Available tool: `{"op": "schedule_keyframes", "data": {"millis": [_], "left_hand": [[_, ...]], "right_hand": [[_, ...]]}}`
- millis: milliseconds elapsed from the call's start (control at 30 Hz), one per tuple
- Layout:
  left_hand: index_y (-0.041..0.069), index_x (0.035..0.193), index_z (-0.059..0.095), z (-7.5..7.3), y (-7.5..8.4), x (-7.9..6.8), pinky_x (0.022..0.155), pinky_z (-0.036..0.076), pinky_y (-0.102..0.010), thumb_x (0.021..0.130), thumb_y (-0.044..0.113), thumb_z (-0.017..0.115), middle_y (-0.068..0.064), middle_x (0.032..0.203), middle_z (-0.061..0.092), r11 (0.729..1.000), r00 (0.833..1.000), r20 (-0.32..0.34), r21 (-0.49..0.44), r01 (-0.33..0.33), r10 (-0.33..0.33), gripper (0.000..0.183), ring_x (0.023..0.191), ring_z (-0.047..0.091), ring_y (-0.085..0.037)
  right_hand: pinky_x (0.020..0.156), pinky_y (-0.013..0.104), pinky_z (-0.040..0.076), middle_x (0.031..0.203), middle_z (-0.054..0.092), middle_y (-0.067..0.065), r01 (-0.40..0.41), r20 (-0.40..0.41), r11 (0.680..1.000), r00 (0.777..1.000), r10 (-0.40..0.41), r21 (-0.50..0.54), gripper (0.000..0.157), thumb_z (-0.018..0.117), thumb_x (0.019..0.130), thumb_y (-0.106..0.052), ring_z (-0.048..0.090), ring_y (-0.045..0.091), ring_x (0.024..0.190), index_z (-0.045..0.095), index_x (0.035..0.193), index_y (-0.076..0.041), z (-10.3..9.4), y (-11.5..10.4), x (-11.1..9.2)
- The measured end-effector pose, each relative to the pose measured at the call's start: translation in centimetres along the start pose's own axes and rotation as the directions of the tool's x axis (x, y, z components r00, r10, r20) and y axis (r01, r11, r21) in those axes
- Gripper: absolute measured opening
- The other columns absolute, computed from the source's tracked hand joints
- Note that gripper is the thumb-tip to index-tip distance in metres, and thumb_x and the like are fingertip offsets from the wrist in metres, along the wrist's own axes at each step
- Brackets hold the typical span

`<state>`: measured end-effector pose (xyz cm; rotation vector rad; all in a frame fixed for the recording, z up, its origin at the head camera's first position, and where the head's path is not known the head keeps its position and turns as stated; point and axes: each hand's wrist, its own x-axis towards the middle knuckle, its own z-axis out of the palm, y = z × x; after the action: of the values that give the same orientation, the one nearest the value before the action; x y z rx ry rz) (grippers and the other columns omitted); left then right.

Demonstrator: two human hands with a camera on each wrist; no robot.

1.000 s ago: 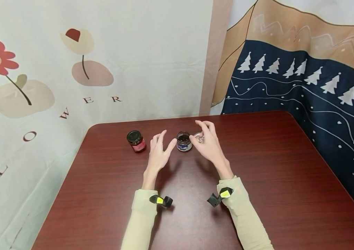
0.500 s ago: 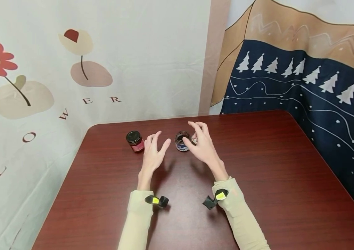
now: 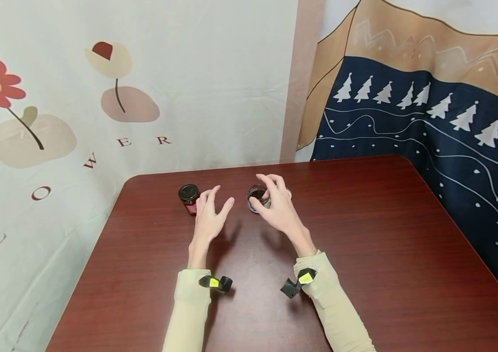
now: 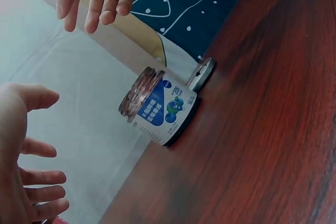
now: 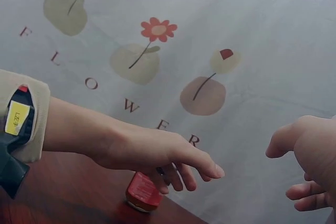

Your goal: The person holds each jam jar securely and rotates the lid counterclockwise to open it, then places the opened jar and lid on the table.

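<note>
Left hand (image 3: 208,222) and right hand (image 3: 280,210) have shifted leftward in the head view, fingers (image 3: 214,196) spread, empty: upright lidded jar (image 3: 188,193) just beside the left fingers, uncapped jar (image 3: 255,191) behind the right, most surface (image 3: 380,230) lying nearside. Left wrist: lid (image 4: 201,75) beside uncapped jar. Right wrist: lidded jar below left fingers.

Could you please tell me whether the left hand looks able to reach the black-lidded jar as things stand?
Probably yes: the left hand looks empty and is close beside the black-lidded jar, with nothing visible blocking the way; the open jar stands off on the hand's other side.
</note>
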<state>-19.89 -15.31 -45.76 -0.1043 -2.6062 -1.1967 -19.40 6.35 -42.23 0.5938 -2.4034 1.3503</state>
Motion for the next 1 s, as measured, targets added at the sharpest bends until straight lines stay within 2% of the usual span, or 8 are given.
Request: {"op": "schedule_keyframes", "data": {"millis": [67,233,300,600,867,1000], "left_hand": [[0.012,0.148,0.049,-0.1,-0.1,0.0,0.105,0.035,-0.055,0.096,0.045,0.065,-0.016,0.141,0.045,1.000,1.000,-0.003,0.002,0.000,0.000,0.064,0.133,0.036,-0.033],[0.011,0.148,0.048,-0.5,-0.3,0.1,0.105,0.035,-0.057,0.096,0.045,0.064,-0.017,0.140,0.045,1.000,1.000,-0.010,0.005,0.006,-0.006,0.064,0.133,0.035,-0.034],[0.011,0.148,0.048,-0.7,-0.4,0.1,0.105,0.035,-0.057,0.096,0.045,0.064,-0.017,0.140,0.045,1.000,1.000,-0.009,0.012,0.012,-0.012,0.064,0.133,0.035,-0.034],[0.011,0.149,0.047,-1.3,-0.7,0.2,0.106,0.034,-0.057,0.097,0.043,0.064,-0.017,0.142,0.043,0.999,0.999,-0.013,0.021,0.029,-0.029,0.064,0.136,0.033,-0.033],[0.013,0.149,0.046,-1.5,-0.6,0.1,0.104,0.036,-0.059,0.096,0.046,0.063,-0.015,0.142,0.042,0.999,0.999,-0.023,0.022,0.023,-0.022,0.064,0.135,0.033,-0.032],[0.014,0.149,0.046,-1.8,-0.5,0.1,0.100,0.038,-0.059,0.097,0.047,0.062,-0.014,0.143,0.041,1.000,0.999,-0.032,0.021,0.017,-0.016,0.065,0.135,0.033,-0.032]], "right_hand": [[0.097,0.057,0.033,0.136,0.043,0.015,-0.003,0.005,1.000,1.000,0.003,0.002,0.056,0.070,0.093,-0.022,0.057,0.023,0.089,0.051,0.144,-0.009,0.1,-0.1,0.0],[0.088,0.041,0.045,0.138,0.042,0.015,0.001,0.011,1.000,1.000,-0.001,0.021,0.057,0.071,0.092,-0.021,0.056,0.019,0.087,0.051,0.145,-0.009,0.4,-0.3,0.0],[0.086,0.038,0.047,0.138,0.042,0.016,0.004,0.011,1.000,1.000,-0.004,0.026,0.057,0.071,0.092,-0.021,0.056,0.019,0.087,0.051,0.144,-0.008,0.5,-0.3,0.0],[0.082,0.035,0.047,0.136,0.043,0.016,0.021,0.014,0.999,1.000,-0.022,0.041,0.058,0.072,0.091,-0.019,0.054,0.017,0.086,0.052,0.144,-0.005,1.2,-0.5,0.0],[0.081,0.036,0.046,0.134,0.043,0.017,0.036,0.016,0.998,0.999,-0.037,0.045,0.059,0.072,0.091,-0.018,0.057,0.026,0.087,0.051,0.143,-0.004,1.7,-0.6,0.1],[0.081,0.036,0.047,0.134,0.044,0.016,0.047,0.014,0.998,0.999,-0.048,0.041,0.058,0.072,0.090,-0.018,0.057,0.026,0.086,0.052,0.143,-0.005,1.9,-0.7,0.1]]}}
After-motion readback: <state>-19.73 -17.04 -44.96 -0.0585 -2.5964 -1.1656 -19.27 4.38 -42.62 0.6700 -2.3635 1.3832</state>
